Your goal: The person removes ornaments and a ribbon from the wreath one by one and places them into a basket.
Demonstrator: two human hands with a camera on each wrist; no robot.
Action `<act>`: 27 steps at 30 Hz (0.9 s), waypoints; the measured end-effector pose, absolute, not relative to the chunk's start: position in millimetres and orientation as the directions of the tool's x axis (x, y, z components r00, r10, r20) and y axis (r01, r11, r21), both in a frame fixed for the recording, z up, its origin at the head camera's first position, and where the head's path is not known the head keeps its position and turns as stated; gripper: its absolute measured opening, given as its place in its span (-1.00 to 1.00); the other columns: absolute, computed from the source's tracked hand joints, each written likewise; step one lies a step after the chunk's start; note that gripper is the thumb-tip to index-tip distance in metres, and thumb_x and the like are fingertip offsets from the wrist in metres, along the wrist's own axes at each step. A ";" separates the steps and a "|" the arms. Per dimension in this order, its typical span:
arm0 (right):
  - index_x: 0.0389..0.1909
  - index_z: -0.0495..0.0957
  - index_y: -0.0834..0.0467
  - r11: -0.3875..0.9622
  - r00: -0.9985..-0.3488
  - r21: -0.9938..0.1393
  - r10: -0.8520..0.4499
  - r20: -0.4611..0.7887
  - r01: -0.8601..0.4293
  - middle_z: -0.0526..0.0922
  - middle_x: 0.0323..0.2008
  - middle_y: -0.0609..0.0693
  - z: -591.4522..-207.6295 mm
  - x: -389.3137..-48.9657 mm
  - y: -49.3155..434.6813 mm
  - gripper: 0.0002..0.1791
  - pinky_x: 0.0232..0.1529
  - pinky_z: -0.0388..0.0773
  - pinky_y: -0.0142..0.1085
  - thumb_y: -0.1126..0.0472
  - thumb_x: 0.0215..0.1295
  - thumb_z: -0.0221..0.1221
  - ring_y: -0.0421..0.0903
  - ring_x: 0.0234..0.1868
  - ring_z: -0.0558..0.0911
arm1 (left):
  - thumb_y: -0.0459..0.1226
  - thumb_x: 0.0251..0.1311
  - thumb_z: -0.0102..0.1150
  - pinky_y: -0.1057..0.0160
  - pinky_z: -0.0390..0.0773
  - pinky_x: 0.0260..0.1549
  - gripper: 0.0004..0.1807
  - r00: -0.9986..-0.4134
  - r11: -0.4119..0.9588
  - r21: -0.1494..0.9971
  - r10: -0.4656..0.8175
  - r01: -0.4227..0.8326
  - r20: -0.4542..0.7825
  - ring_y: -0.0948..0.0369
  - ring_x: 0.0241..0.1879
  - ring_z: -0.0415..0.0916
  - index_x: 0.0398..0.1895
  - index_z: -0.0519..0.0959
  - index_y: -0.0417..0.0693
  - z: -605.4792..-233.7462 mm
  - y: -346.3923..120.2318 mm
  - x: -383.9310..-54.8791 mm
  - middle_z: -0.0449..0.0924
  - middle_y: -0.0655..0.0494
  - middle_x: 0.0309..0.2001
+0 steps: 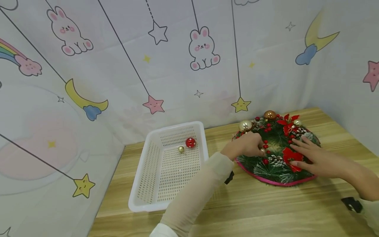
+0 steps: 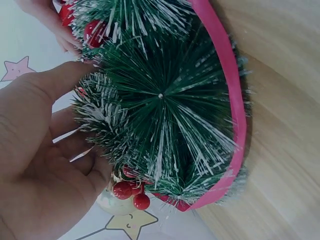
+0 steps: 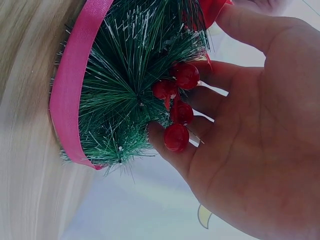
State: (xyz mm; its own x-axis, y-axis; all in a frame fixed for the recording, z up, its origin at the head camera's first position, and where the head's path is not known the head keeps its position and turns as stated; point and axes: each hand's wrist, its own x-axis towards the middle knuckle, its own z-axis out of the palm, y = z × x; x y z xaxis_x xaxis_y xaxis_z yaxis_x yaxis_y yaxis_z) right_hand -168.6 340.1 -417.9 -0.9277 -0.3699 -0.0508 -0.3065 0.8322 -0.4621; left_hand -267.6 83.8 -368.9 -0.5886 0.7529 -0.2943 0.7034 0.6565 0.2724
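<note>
A Christmas wreath (image 1: pixel 284 172) lies on the table, green with snowy tips, red berries, red flowers, pine cones and a pink ribbon edge. At its left inner side, my left hand (image 1: pixel 250 144) has bent fingers, pinching a small gold bauble (image 1: pixel 263 150). The left wrist view shows the left thumb and fingers among the frosted needles (image 2: pixel 107 112), their tips partly hidden. Spread over the wreath's right side, my right hand (image 1: pixel 318 159) touches a red flower (image 1: pixel 291 158). Red berries (image 3: pixel 177 137) rest against its fingers in the right wrist view.
A white plastic basket (image 1: pixel 138 184) stands left of the wreath, holding a red dotted bauble (image 1: pixel 190 142) and a small gold bauble (image 1: pixel 181 149). Larger gold (image 1: pixel 245 125) and copper (image 1: pixel 269 115) baubles sit on the wreath's far edge. A printed cloth wall (image 1: pixel 177 79) stands behind the table.
</note>
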 end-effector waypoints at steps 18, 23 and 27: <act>0.59 0.18 0.38 0.839 -0.933 -0.459 -0.355 -0.056 -0.291 0.03 0.61 0.47 -419.6 -165.2 339.4 -0.11 0.32 0.11 0.61 -0.12 0.52 0.21 0.50 0.65 -0.31 | -0.11 0.56 0.14 0.50 0.58 -0.20 -0.69 -0.580 0.561 0.461 0.806 0.688 -0.115 0.34 -0.17 0.73 0.13 0.74 -0.04 -364.7 74.6 -282.3 0.82 0.11 0.01; 0.59 0.18 0.37 0.843 -0.933 -0.451 -0.355 -0.056 -0.294 0.04 0.61 0.47 -420.2 -164.0 338.2 -0.11 0.32 0.12 0.61 -0.13 0.52 0.20 0.51 0.65 -0.29 | -0.09 0.56 0.14 0.52 0.57 -0.14 -0.65 -0.605 0.557 0.504 0.792 0.660 -0.083 0.33 -0.04 0.71 0.18 0.71 -0.06 -364.8 73.9 -282.9 0.78 0.09 0.10; 0.59 0.19 0.35 0.847 -0.934 -0.443 -0.352 -0.057 -0.293 0.04 0.62 0.46 -420.9 -163.1 337.8 -0.12 0.31 0.14 0.61 -0.15 0.53 0.19 0.50 0.66 -0.28 | -0.10 0.56 0.14 0.53 0.56 -0.20 -0.67 -0.614 0.547 0.518 0.788 0.657 -0.054 0.36 -0.16 0.70 0.14 0.72 -0.07 -366.7 74.7 -284.0 0.80 0.08 0.05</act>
